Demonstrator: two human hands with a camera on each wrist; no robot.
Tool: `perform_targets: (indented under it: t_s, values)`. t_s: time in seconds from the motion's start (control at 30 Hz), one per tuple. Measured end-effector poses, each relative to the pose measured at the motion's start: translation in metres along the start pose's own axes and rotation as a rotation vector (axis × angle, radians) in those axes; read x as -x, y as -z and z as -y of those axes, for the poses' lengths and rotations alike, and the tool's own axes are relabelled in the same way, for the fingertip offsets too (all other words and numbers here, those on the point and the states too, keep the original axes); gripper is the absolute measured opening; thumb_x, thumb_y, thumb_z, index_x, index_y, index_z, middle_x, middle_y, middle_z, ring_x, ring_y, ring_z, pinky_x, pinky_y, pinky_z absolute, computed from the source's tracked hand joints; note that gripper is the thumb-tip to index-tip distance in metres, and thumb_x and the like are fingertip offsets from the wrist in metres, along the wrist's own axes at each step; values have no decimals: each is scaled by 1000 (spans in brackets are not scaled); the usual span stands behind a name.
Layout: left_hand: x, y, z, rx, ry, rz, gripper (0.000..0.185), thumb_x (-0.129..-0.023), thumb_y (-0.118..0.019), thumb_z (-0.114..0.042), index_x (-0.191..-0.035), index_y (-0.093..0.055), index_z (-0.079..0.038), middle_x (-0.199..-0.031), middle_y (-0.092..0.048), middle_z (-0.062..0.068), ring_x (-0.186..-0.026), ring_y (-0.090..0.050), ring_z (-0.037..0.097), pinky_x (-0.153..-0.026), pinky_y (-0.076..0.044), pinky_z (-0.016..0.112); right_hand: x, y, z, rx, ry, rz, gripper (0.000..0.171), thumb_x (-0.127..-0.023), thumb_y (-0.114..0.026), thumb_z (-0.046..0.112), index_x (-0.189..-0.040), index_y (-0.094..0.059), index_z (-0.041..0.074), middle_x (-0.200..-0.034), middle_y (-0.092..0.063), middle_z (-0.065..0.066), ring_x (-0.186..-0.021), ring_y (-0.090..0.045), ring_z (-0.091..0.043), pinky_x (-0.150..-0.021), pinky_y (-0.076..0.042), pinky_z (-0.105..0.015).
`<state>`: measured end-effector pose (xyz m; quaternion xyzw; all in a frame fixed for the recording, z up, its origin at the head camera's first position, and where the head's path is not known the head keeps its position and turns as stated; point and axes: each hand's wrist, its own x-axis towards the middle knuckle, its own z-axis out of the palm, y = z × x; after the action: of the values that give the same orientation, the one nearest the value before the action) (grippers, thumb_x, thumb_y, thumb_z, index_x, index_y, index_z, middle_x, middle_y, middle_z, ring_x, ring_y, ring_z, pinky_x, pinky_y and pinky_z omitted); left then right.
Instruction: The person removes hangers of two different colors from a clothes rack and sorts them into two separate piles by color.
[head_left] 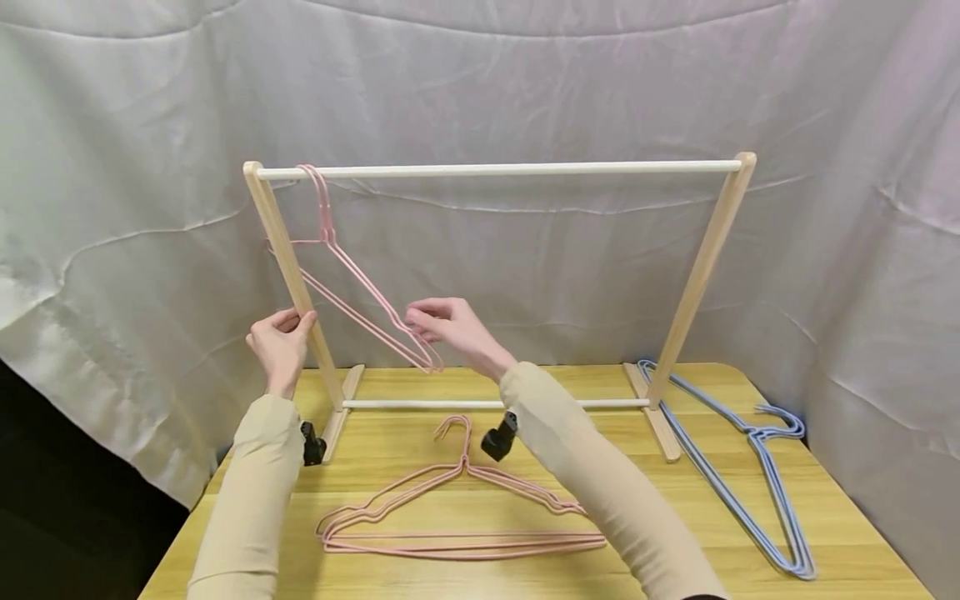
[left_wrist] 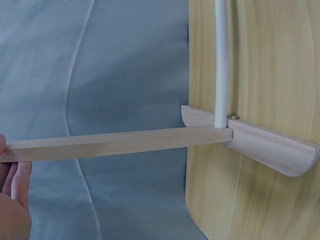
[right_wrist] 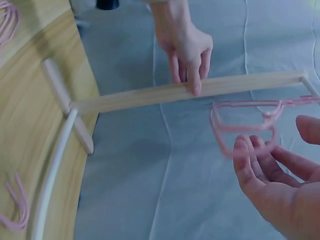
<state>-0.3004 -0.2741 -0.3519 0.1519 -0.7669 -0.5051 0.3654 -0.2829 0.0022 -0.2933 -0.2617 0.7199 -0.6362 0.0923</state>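
My left hand (head_left: 279, 346) pinches the left wooden post (head_left: 276, 232) of a clothes rack, thumb on one side and fingers on the other. Pink hangers (head_left: 365, 282) hang by their hooks from the left end of the white top bar (head_left: 525, 170). By their lower right end is my right hand (head_left: 459, 329). The right wrist view shows its fingers (right_wrist: 250, 172) loosely bent beside the hanging hangers, the thumb apart from them; whether the fingertips touch is hard to tell. More pink hangers (head_left: 464, 461) lie stacked on the table in front of the rack.
Blue hangers (head_left: 780, 432) lie in a stack at the table's right, reaching behind the rack's right foot (head_left: 660, 421). A white lower bar (head_left: 420, 404) joins the two feet. Grey curtain (head_left: 525, 92) hangs behind and along both sides of the wooden table (head_left: 862, 533).
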Motion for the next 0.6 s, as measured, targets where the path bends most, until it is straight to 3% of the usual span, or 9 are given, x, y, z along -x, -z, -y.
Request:
perform_targets:
  t_s: [0.1, 0.2, 0.3, 0.37, 0.47, 0.6]
  values:
    - [0, 0, 1, 10, 2, 2, 28, -88, -78, -17, -109, -77, 1, -108, -73, 23, -89, -62, -3, -111, -37, 30, -9, -9, 5, -44, -3, 4, 34, -102, -58, 9, -130, -60, -10, -104, -73, -21, -85, -67, -12, -95, -57, -42]
    - [0, -1, 0, 25, 0, 11, 28, -88, -78, -16, -109, -76, 2, -108, -72, 24, -85, -58, -8, -113, -35, 32, -14, -14, 6, -55, 10, -7, 29, -100, -60, 6, -123, -64, -12, -87, -70, -11, -78, -62, -13, -89, -58, -41]
    - [0, -2, 0, 23, -4, 11, 28, -88, -78, -16, -109, -76, 2, -108, -73, 23, -72, -52, -18, -109, -41, 33, -17, -16, 7, -36, 19, -42, 26, -97, -63, 3, -118, -67, -11, -82, -68, -8, -74, -61, -13, -78, -57, -30]
    - [0, -3, -1, 20, -6, 4, 28, -88, -78, -16, -109, -76, 2, -107, -73, 23, -71, -54, -16, -107, -43, 33, -19, -17, 8, -36, 20, -67, 24, -96, -64, 2, -116, -68, -11, -85, -69, -13, -72, -60, -11, -72, -55, -25]
    - [0, -3, -1, 24, -5, -3, 28, -87, -79, -15, -109, -76, 3, -107, -72, 25, -88, -67, 1, -109, -41, 32, -18, -19, 11, -10, 29, -116, 21, -95, -65, 1, -113, -69, -10, -87, -70, -16, -70, -59, -8, -68, -53, -20]
    - [1, -2, -1, 42, 1, 10, 30, -87, -78, -15, -110, -75, 5, -110, -70, 28, -122, -62, 27, -115, -32, 35, -14, -21, 15, 117, 64, -204, 16, -93, -70, 4, -105, -72, -5, -80, -67, -7, -69, -56, -6, -66, -48, -17]
